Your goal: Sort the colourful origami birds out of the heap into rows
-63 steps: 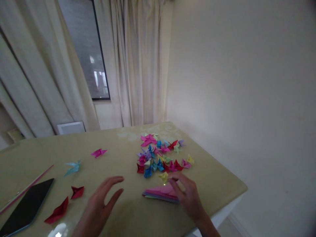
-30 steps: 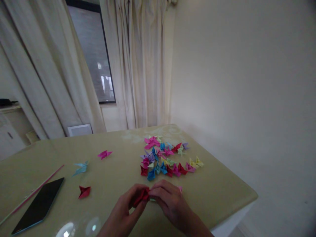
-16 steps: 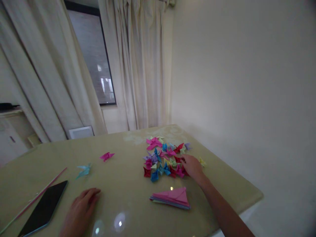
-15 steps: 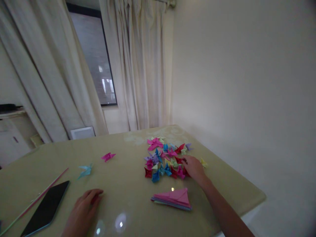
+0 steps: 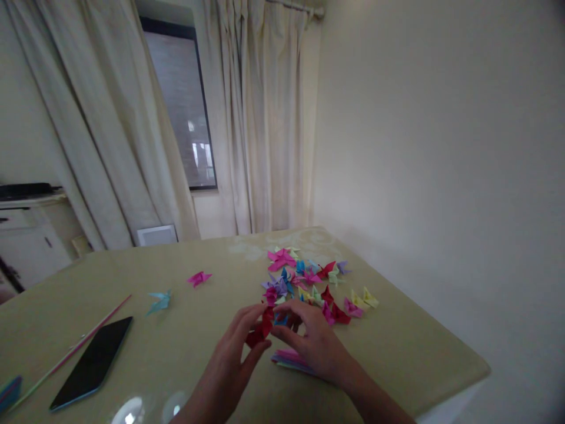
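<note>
Head view: holds a red origami piece [image 5: 259,333] in the left hand [image 5: 228,353], thumb and fingers curled around it, above the surface [image 5: 189,318] towards its near edge. Has the right hand [image 5: 318,338] with bent fingers just beside the red origami piece; cannot tell whether pinching it. Seems to be at a two-handed fingertip handling step; appears to call next for a light, steady grip, so as not to crush thin folds. Shows a stack of folded papers [image 5: 291,360], partly hidden by the right hand, and a cluster of multicoloured origami pieces [image 5: 311,277] towards the far right corner. Towards the left edge: a light-blue origami piece [image 5: 159,301], a pink-and-green stick [image 5: 106,320] and a black tablet [image 5: 95,362].
</note>
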`<state>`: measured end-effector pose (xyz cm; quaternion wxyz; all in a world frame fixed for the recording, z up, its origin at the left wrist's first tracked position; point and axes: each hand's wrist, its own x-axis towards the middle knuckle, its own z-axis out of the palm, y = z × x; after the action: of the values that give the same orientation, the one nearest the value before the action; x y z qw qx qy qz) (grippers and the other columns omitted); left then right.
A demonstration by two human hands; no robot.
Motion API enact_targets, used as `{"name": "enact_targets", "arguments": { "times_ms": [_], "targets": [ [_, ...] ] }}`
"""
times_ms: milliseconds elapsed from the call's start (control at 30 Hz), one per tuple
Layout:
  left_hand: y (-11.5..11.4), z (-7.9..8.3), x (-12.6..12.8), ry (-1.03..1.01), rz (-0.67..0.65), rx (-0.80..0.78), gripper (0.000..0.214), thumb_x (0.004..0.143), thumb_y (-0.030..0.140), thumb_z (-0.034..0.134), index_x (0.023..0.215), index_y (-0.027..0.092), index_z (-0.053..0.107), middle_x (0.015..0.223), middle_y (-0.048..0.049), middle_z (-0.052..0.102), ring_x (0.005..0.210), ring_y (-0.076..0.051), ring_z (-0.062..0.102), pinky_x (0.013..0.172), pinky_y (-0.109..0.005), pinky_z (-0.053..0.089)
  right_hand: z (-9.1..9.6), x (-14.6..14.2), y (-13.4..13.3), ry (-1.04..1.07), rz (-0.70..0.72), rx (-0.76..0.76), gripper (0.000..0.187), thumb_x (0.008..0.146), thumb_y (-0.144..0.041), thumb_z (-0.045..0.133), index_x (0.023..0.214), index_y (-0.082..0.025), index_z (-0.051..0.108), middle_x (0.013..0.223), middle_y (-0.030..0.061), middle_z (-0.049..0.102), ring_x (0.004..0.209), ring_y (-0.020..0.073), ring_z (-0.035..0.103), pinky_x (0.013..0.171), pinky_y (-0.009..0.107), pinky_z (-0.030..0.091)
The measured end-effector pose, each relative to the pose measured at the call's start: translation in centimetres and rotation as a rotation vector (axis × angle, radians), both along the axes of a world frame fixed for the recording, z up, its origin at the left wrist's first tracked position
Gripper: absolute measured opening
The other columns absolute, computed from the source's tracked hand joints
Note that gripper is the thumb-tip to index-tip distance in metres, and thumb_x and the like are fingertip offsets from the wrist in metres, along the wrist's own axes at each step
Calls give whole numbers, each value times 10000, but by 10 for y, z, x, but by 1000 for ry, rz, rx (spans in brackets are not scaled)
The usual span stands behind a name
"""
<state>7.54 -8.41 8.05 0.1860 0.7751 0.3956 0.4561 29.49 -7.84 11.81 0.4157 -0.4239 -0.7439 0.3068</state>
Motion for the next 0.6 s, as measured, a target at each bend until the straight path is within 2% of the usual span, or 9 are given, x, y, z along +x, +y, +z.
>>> {"name": "enact_targets", "arguments": {
  "times_ms": [67,133,233,333,367,433,500,567,600],
  "targets": [
    [-2,13,10,56,-43,57,516,1018,313,626,1504,408,482,1441,-45,643,1177,-205,730,1004,-340,624,8,-5,5,68,51,6,237,967,-416,750,1079,-208,750,913,18,748,800,173,678,702,252,508],
    [-2,19,13,112,-73,95,544,1028,303,617,1533,416,450,1446,-48,636,1237,-213,701,1052,-359,599,11,-4,9,105,87,33,220,984,-421,729,1021,-205,747,892,11,735,783,163,659,719,253,504],
    [3,18,12,167,-107,127,553,1035,319,606,1551,409,429,1446,-56,634,1278,-224,677,1068,-370,589,7,1,14,103,75,91,232,967,-430,746,924,-203,721,867,3,702,758,153,626,692,245,482],
    [24,9,2,234,-72,93,561,1033,381,598,1563,379,412,1511,-75,593,1296,-236,664,1074,-390,587,-3,15,21,37,-29,143,183,981,-367,710,890,-210,690,851,4,692,766,162,632,701,252,478],
    [36,5,-6,266,-18,78,556,1035,401,585,1562,355,414,1531,-88,577,1316,-248,650,1093,-416,574,-8,23,24,1,-88,164,163,993,-345,679,896,-214,686,845,7,697,769,169,640,708,260,481],
    [65,-5,-31,338,170,78,524,1039,418,544,1538,288,452,1542,-123,566,1375,-295,600,1150,-507,516,-18,43,34,-73,-223,217,164,1005,-333,622,907,-218,685,837,20,710,756,184,654,715,280,490],
    [93,-18,-65,412,479,112,502,1001,403,558,1462,207,540,1506,-178,585,1416,-391,541,1173,-640,437,-29,66,46,-138,-337,264,199,1004,-361,589,915,-220,696,852,40,729,743,200,667,716,300,507],
    [112,-35,-103,464,792,116,470,1009,352,482,1435,178,576,1589,-217,494,1504,-450,412,1204,-717,324,-40,87,58,-183,-420,278,233,999,-395,570,932,-224,714,871,56,751,731,213,680,706,314,523],
    [117,-44,-121,460,906,112,479,1009,345,456,1439,174,576,1627,-230,439,1536,-469,351,1200,-736,306,-45,94,63,-201,-458,282,250,997,-409,561,935,-226,720,873,61,758,723,218,685,698,319,529]
  ]
}}
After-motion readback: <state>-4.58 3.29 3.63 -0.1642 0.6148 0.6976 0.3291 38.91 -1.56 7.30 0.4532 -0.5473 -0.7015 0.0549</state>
